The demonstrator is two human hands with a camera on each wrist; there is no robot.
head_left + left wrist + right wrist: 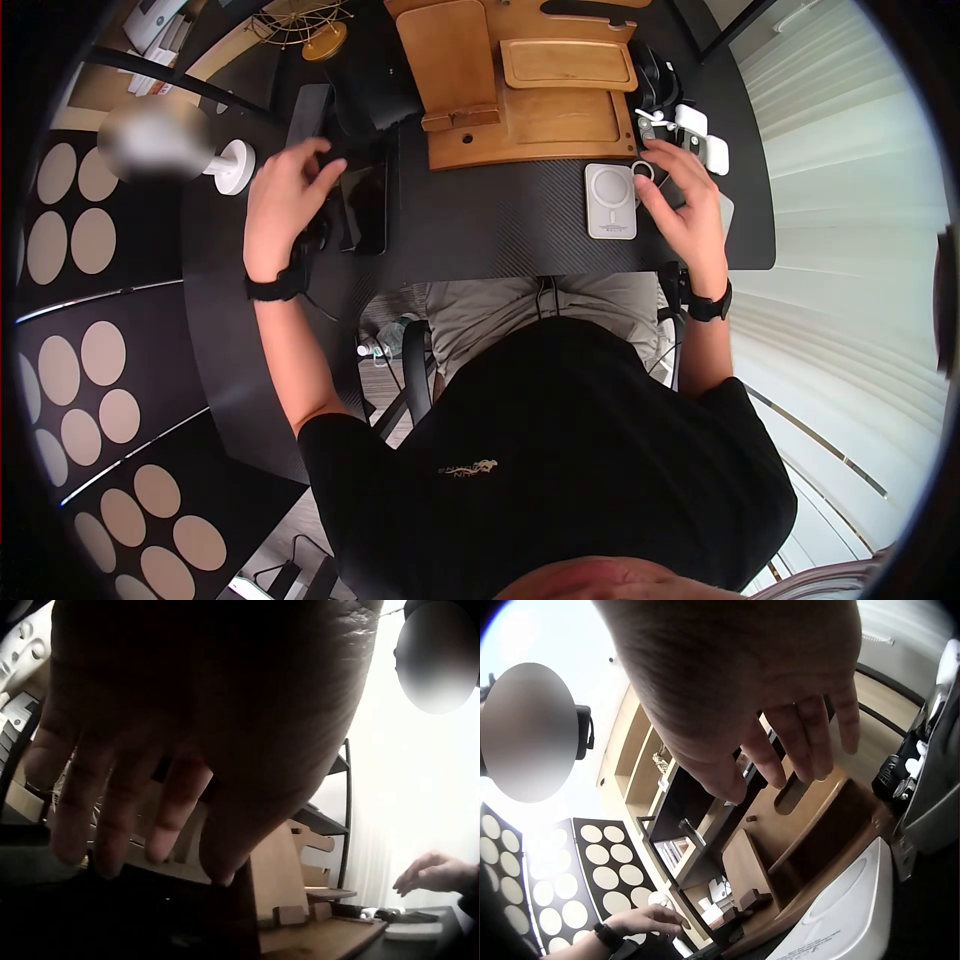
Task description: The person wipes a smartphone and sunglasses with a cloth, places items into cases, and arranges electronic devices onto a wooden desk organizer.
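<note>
My left hand (285, 205) hovers over the left part of the black desk with loosely bent fingers and holds nothing. Just right of it lies a dark, glossy flat slab (368, 210); in the left wrist view the spread fingers (112, 802) hang down with nothing between them. At the desk's right side, my right hand (690, 205) is held with relaxed fingers beside a white magnetic power bank (611, 222), whose face bears a ring mark. A small ring-shaped item (643, 165) lies close to the right fingertips. Seen from the right wrist, the power bank (847, 907) sits below the empty hand.
A wooden desk organizer (465, 150) stands at the back middle. White earbud cases (716, 155) and black headphones (655, 80) lie at the back right. On the left are a white stand (235, 168) and a gold wire ornament (325, 42). The desk's front edge meets the person's lap.
</note>
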